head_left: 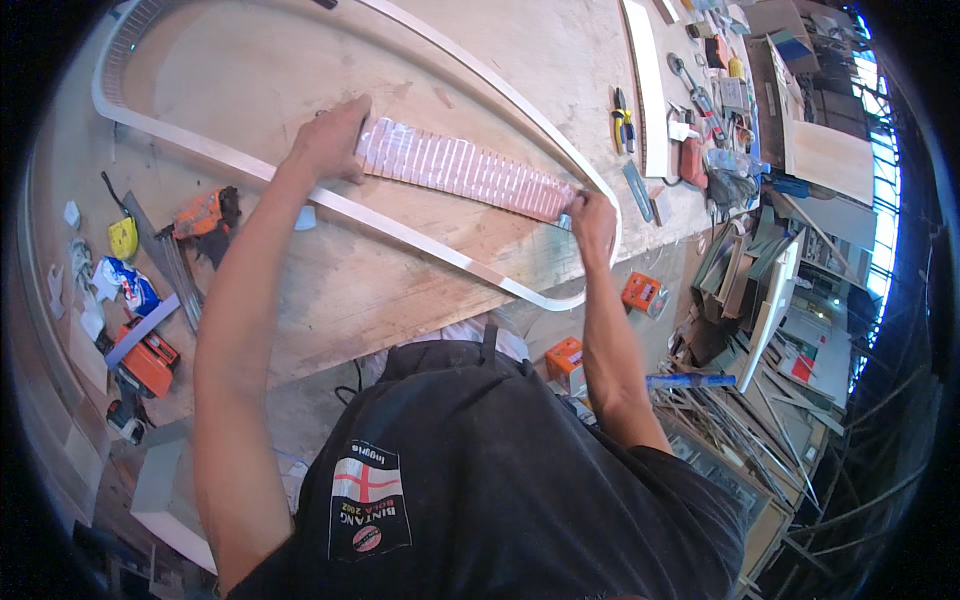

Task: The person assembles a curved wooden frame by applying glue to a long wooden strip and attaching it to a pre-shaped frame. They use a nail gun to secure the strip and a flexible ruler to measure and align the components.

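Within the frame (pixel 400 235), a striped strip (pixel 460 172) is held at opposite ends by the left hand (pixel 335 140) and right hand (pixel 594 225); likely light, bendy, best gripped there.

The person's bare left arm (pixel 240 310) stretches forward, slanting inward, its left hand (pixel 335 140) closed in a grip. The right arm (pixel 612 350) also slants inward, the right hand (pixel 594 225) curled shut, well apart and nearer the torso.
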Demonstrator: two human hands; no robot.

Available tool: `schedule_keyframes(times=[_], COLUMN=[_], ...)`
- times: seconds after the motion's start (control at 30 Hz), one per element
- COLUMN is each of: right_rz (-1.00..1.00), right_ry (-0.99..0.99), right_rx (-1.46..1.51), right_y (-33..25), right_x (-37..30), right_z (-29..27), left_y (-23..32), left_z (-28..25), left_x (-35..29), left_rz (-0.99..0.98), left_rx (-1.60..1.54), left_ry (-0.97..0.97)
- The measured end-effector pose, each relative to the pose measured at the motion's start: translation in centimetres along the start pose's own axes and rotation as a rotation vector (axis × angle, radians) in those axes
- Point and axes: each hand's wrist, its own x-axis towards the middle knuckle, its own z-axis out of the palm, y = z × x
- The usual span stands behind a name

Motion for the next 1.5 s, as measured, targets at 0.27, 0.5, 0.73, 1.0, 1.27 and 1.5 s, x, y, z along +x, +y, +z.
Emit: schedule_keyframes(times=[0.27,0.5,0.73,1.0,1.27,1.5], right_rz=[-0.242,-0.441,-0.292,-0.468,-0.259,-0.003], right_ry=[-0.037,-0.111,-0.296,-0.490,-0.342,0.043], right_rx=[0.153,0.265,0.124,0.205,0.199,0.005], right_y=[-22.3,-25.3,-17.8,-19.4,-11.4,-7.2], right_x=[-4.2,-4.8,4.9,6.7,3.9,-1.5], right_z=[4.2,1.3,-2.1,-1.2,-4.1,-1.5], left_y=[0.5,-0.2,-0.2,-0.4,-0.3,0.2], left_z=[-1.1,-0.7,-1.0,-1.0,-0.9,-1.4], left_x=[0.2,0.1,0.1,0.1,0.1,-0.1], left_rz=[-0.013,0.008,0.010,0.011,-0.005,-0.031], left_rx=[0.015,-0.012,-0.013,-0.049,-0.006,0.004], left_ry=[-0.103,-0.055,-0.082,-0.068,-0.082,-0.082])
